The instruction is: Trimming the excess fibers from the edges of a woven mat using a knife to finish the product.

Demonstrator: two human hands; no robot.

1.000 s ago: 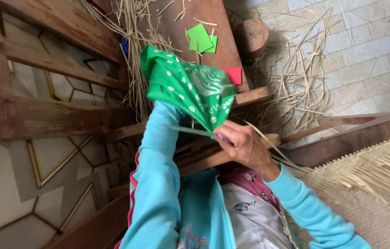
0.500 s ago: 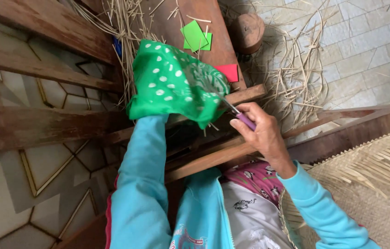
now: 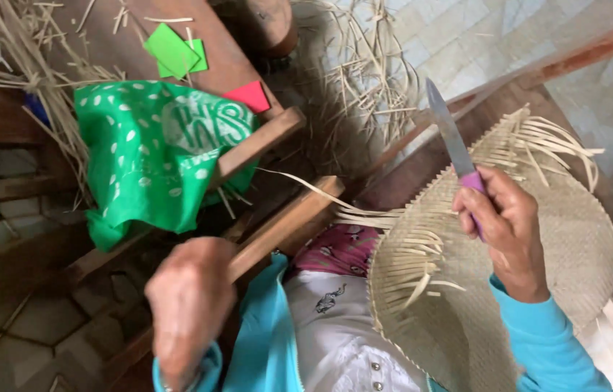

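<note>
My right hand [image 3: 509, 232] grips a knife by its purple handle [image 3: 472, 183], with the steel blade [image 3: 446, 127] pointing up and away. The hand hovers over a round woven straw piece [image 3: 466, 290] that lies across my lap, loose strip ends sticking out at its edges. My left hand [image 3: 189, 301] is low and blurred, its fingers curled with nothing visible in them, just in front of a wooden bar [image 3: 277, 229]. A green cloth with white dots [image 3: 154, 149] hangs over a wooden rail [image 3: 259, 141], apart from both hands.
Green paper squares [image 3: 172, 51] and a red one [image 3: 248, 96] lie on a brown wooden surface [image 3: 96, 36]. Loose straw strips [image 3: 354, 87] are scattered over the tiled floor [image 3: 466, 36]. A wooden stump [image 3: 266, 22] stands at the top.
My left hand has let go of the green cloth, which now drapes over the rail. My right hand has swung right with the knife, over the woven piece. The view shifted right.
</note>
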